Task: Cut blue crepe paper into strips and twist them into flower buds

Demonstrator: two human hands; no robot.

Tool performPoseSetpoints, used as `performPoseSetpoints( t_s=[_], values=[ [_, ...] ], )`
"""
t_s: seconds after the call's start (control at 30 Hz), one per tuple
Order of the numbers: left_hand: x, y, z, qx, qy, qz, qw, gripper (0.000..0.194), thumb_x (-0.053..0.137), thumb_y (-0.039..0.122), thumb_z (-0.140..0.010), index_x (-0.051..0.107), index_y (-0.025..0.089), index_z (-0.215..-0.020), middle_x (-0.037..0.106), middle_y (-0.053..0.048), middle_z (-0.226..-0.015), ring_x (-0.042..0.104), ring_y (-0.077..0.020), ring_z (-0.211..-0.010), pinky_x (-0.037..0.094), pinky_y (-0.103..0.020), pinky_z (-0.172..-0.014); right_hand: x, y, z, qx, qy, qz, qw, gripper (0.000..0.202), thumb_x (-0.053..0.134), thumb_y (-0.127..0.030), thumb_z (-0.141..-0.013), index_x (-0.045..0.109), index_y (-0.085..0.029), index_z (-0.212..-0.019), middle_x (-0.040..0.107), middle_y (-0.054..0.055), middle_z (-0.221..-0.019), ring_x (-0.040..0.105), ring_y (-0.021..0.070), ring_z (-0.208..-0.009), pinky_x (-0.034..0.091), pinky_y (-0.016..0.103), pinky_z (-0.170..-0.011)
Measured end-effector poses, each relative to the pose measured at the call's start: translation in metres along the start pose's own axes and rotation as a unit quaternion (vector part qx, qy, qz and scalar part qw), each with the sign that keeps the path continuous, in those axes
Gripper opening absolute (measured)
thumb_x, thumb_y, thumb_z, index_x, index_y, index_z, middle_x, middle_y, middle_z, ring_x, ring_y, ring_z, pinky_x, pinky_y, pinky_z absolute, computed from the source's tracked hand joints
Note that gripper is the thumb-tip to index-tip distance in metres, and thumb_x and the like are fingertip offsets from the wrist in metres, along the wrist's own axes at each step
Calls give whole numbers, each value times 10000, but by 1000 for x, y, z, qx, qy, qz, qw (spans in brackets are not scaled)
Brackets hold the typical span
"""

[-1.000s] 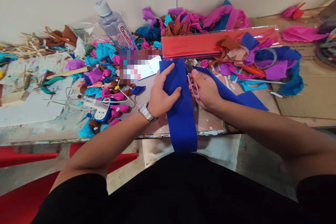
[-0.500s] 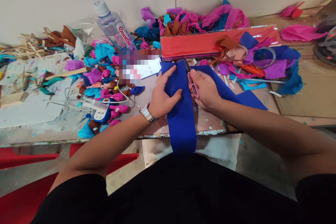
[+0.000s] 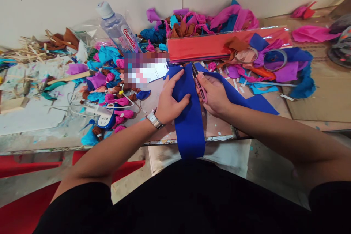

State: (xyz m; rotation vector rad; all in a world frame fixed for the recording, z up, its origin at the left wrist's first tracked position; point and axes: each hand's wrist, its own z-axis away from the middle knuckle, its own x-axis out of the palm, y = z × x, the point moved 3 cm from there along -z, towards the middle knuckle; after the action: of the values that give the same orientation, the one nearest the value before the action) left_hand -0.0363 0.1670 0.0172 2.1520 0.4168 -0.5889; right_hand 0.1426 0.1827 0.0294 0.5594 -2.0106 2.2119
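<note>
A long blue paper strip (image 3: 189, 124) runs down the table's middle and hangs over its front edge. My left hand (image 3: 173, 98) lies on the strip's left side, fingers spread, thumb resting on the blue surface. My right hand (image 3: 215, 95) is closed round pink-handled scissors (image 3: 202, 90), whose dark blades point away from me at the strip's upper right edge. Another blue piece (image 3: 233, 91) lies behind and right of my right hand, partly covered by it. A phone (image 3: 159, 72) with a lit screen is just beyond my left hand.
A clear bottle (image 3: 117, 31) leans at the back left above crumpled coloured paper pieces. Behind the strip lies a red packet (image 3: 200, 46). Tape rings (image 3: 275, 60) and scraps are at the right; a power strip (image 3: 106, 119) with cables is left of my hand.
The scissors' blades have shifted slightly left and look a little more apart at the strip's edge. My left hand has stayed in place on the strip.
</note>
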Motion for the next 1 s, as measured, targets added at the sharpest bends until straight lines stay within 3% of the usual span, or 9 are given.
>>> performPoseSetpoints(
  t_s=[0.33, 0.63, 0.77, 0.9, 1.0],
  values=[
    [1, 4, 1, 8, -1, -20, 1000, 765, 732, 409, -965, 463, 254, -1664, 575, -110, -1688, 568, -330, -1563, 343, -561, -1409, -1, -4, -1, -31, -7, -8, 999, 619, 830, -822, -827, 577, -258, -850, 476, -65, -626, 378, 88, -487, 258, 231, -387],
    [-3, 0, -1, 4, -5, -7, 1000, 761, 697, 494, -1016, 415, 288, -1692, 536, -102, -1716, 518, -346, -1607, 237, -592, -1448, -4, -2, -7, -32, 8, 37, 999, 665, 722, -912, -846, 548, -271, -870, 466, -69, -645, 387, 97, -489, 300, 247, -422],
    [-13, -11, -9, -1, 35, -10, 999, 764, 686, 531, -1027, 400, 307, -1699, 500, -93, -1736, 484, -359, -1628, 218, -622, -1450, -2, 3, -9, -18, -30, 63, 997, 691, 686, -947, -835, 537, -274, -871, 412, -87, -622, 341, 95, -475, 274, 260, -440],
    [-20, -25, -18, -2, 90, 12, 996, 808, 686, 638, -1016, 391, 325, -1700, 459, -91, -1758, 427, -377, -1662, 302, -634, -1421, 6, 2, -1, -3, -97, 137, 986, 650, 860, -815, -776, 551, -243, -751, 423, -89, -571, 333, 84, -483, 243, 269, -459],
    [-21, -28, -24, -3, 119, 68, 991, 845, 688, 704, -998, 383, 343, -1698, 426, -89, -1775, 361, -391, -1697, 339, -626, -1405, 13, -10, 1, -9, -97, 176, 980, 639, 892, -758, -760, 522, -245, -670, 439, -82, -520, 355, 88, -470, 235, 275, -466]
  ],
)
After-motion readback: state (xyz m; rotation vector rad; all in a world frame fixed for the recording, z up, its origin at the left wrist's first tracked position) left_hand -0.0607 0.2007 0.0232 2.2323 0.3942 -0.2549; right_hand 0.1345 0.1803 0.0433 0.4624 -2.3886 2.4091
